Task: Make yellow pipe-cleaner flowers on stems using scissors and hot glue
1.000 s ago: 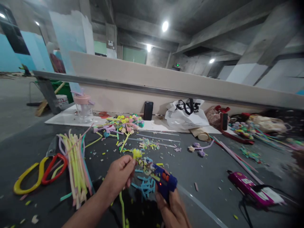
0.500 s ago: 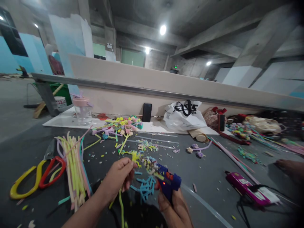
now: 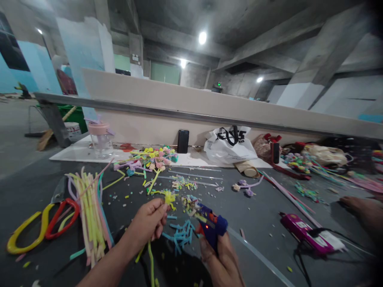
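Between the thumb and fingers of my left hand (image 3: pixel 152 218) is a yellow-green pipe cleaner flower (image 3: pixel 169 198), its stem (image 3: pixel 151 259) hanging below the hand. My right hand (image 3: pixel 220 255) grips a blue hot glue gun (image 3: pixel 212 227) with a small red light on. The gun's nozzle points toward the flower and is hidden by a clump of coloured scraps around it; a gap separates the two. Beneath, between both hands, lie short blue pipe cleaner pieces (image 3: pixel 181 235) on the dark table.
At left lie scissors (image 3: pixel 44 229) with yellow and red handles and a bundle of pipe cleaners (image 3: pixel 91 219). Finished flowers (image 3: pixel 155 157) sit behind my hands. A magenta power strip (image 3: pixel 311 233) with cables lies right, near another person's hand (image 3: pixel 359 209). A phone (image 3: pixel 183 141) stands at the back.
The view has shifted slightly, moving the background a little left. Both hands keep their grips on the flower and the glue gun, nearly still. The other person's hand reaches farther into view.
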Available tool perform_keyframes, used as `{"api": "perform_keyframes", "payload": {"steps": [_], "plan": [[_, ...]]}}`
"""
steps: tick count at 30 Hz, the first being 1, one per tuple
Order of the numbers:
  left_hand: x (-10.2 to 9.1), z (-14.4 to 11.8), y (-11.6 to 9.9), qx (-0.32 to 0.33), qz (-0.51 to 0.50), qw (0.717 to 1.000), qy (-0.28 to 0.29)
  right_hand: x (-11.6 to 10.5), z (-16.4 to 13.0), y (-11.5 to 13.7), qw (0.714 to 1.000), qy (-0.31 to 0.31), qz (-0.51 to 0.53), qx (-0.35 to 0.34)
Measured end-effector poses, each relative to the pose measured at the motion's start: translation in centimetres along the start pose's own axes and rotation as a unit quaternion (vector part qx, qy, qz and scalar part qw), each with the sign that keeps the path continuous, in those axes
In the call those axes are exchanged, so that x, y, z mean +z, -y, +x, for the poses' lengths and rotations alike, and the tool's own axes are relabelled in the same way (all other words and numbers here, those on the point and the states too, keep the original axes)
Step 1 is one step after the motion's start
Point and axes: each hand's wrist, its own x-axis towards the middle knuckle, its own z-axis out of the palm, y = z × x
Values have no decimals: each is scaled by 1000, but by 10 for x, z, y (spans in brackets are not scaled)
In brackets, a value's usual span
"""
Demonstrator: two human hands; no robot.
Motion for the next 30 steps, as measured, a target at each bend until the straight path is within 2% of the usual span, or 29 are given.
{"api": "perform_keyframes", "payload": {"steps": [6, 13, 22, 26, 30], "plan": [[-1, 0, 3, -38, -89, 994, 45, -4, -9, 5, 999, -7, 37, 27], [-5, -3, -3, -44, -161, 982, 92, -7, -13, 7, 998, 11, 37, 44], [-5, -3, 0, -19, -151, 982, 112, 3, -16, -4, 1000, 15, -27, 5], [-3, -1, 2, -11, -125, 987, 96, 5, -17, -11, 997, 0, -69, -46], [-3, 1, 3, 9, -44, 997, 64, -2, -9, -15, 996, 23, -68, -56]]}}
